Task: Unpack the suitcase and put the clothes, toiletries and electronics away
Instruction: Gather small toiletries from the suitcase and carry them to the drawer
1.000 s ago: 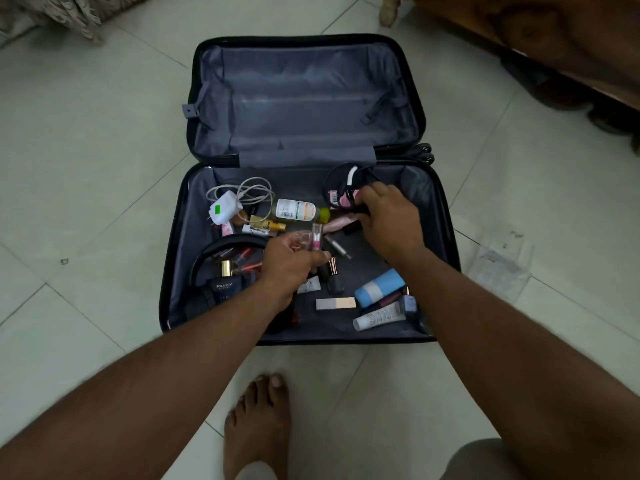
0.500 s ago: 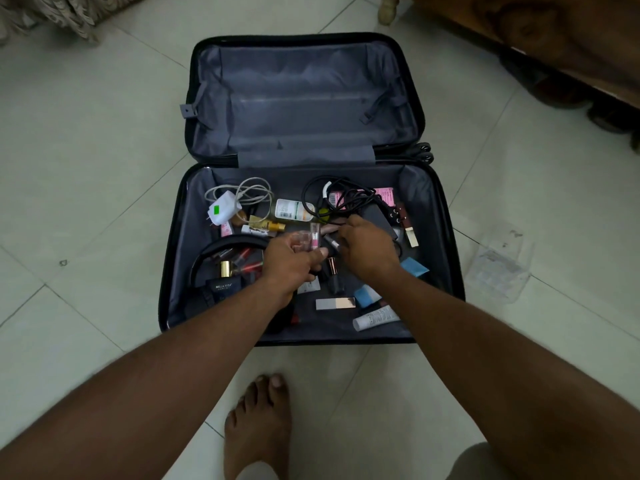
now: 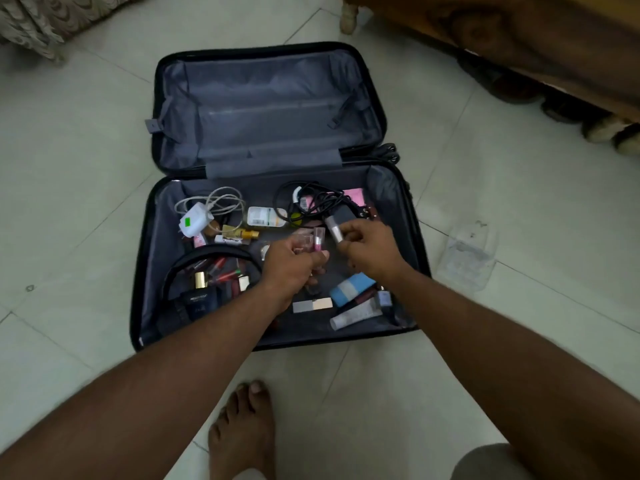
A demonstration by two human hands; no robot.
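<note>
1. The suitcase (image 3: 391,209) lies open flat on the tiled floor (image 3: 86,161); the far half holds nothing loose, and all loose items sit in the near half.
2. The left hand (image 3: 291,268) is curled around a bunch of small pink tubes (image 3: 317,241), held above the middle of the near half.
3. The right hand (image 3: 372,252) pinches a small grey tube (image 3: 333,229) between thumb and fingers – the tube tilts up and to the left, just beside the pink tubes.
4. Far left of the near half: a white charger (image 3: 192,220) with its pale cable (image 3: 221,202) coiled behind it.
5. Far right of the near half: a tangle of black cable (image 3: 313,199) lying over a pink packet (image 3: 355,195).
6. Between the 2 cables, a white bottle (image 3: 265,216) lies on its side.
7. Near left: a black pouch (image 3: 201,299) – open, with lipsticks inside.
8. Near right: a blue container (image 3: 351,288) and a white tube (image 3: 356,315), close together.
9. A clear plastic bag (image 3: 465,258) lies on the floor right of the suitcase; a bare foot (image 3: 242,434) stands in front of it.
</note>
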